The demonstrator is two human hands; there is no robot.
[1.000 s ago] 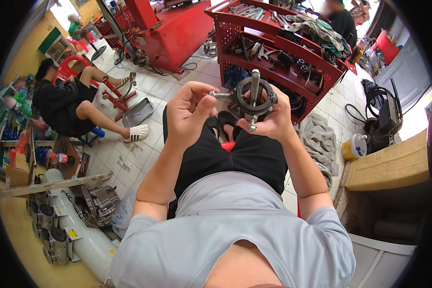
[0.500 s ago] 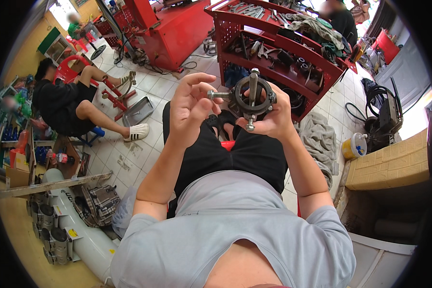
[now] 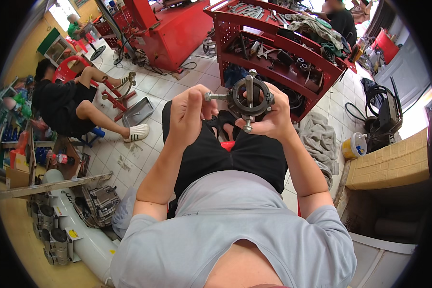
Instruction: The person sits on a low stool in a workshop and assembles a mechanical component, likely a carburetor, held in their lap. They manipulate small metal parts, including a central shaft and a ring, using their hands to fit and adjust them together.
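In front of my lap, my right hand (image 3: 276,113) grips a dark metal ring (image 3: 250,106) by its right side, with the thumb below it and fingers behind. Several bolts are set around the ring, and a metal rod (image 3: 249,91) crosses in front of its opening. One long silver bolt (image 3: 217,97) sticks out of the ring to the left. At that bolt's head is my left hand (image 3: 188,113), its fingers curled and its thumb raised. The exact contact of the fingertips with the bolt is partly hidden.
Beyond my hands stands a red tool cart (image 3: 283,41) loaded with wrenches, parts and rags. A seated person (image 3: 62,103) is at left, near a grey tray (image 3: 138,112). Crumpled grey cloth (image 3: 317,141) lies on the tiles at right, near a white bucket (image 3: 354,145).
My left hand's fingers have curled in from a spread position, and the hand has turned and dropped slightly. The ring has shifted a little to the left in my right hand.
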